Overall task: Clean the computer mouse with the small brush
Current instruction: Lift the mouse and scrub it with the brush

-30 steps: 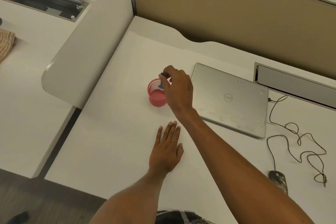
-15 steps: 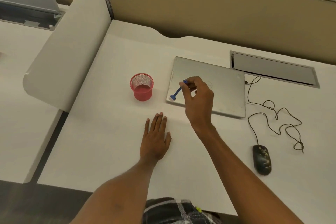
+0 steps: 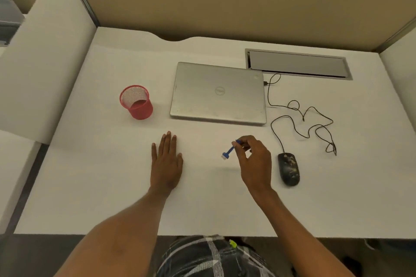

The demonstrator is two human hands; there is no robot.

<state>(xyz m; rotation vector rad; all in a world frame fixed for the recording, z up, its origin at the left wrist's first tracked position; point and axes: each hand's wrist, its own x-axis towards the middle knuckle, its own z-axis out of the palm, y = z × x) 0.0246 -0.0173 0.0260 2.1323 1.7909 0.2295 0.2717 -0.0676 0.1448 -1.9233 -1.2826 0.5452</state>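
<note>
Here, our right hand has its grip pinched on the small blue brush, mid-frame, left of the black computer mouse; our left hand lies flat, grip apart, on the worktop.

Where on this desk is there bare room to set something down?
Bare desk lies left of the left hand, in front of the red cup, and between both hands. Crowded on the right: right hand, brush, mouse, cable.
</note>
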